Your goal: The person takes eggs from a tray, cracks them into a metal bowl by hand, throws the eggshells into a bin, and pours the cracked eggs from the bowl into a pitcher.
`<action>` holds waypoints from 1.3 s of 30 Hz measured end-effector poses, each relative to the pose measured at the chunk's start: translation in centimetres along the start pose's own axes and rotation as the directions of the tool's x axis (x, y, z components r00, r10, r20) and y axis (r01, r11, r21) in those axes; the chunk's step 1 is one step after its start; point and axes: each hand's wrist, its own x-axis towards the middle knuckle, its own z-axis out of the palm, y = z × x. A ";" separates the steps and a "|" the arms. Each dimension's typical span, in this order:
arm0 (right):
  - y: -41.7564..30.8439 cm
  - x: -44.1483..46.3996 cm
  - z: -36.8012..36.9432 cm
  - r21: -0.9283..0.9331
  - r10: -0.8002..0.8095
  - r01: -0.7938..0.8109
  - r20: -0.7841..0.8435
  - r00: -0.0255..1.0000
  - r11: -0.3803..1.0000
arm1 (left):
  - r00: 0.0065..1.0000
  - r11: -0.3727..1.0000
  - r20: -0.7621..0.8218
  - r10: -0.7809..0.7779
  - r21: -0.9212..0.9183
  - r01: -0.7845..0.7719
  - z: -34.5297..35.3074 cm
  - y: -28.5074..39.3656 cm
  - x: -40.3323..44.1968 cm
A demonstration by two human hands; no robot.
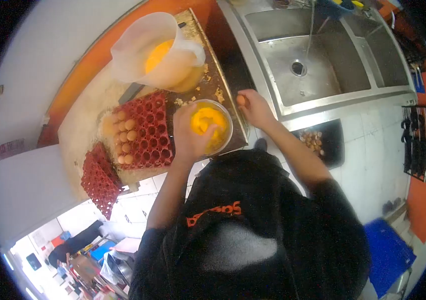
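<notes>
A round bowl point(230, 127) of cracked eggs, with bright yolks, stands at the counter's front edge. My left hand point(191, 135) is over its left side, somewhat blurred, thumb stretched out above the yolks and fingers near the rim. It looks open; whether it touches the bowl I cannot tell. To the right of the bowl, past the counter edge, my right hand point(258, 110) is closed around a brown egg point(242, 100). Left of the bowl lies a red egg tray point(152, 127), with several brown eggs point(127, 136) in its left part.
A large translucent pitcher point(173, 65) with yellow liquid stands behind the bowl. Another red tray point(99, 177) hangs over the counter's left edge. Eggshells point(313, 142) fill a black bin point(334, 150) on the floor at right. Water runs into a steel sink point(323, 75).
</notes>
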 end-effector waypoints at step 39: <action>-14.1 0.6 5.0 0.121 -0.100 0.063 0.333 0.937 0.991 | 0.975 0.958 -0.078 0.209 0.217 -0.188 -1.1 -2.0 -2.1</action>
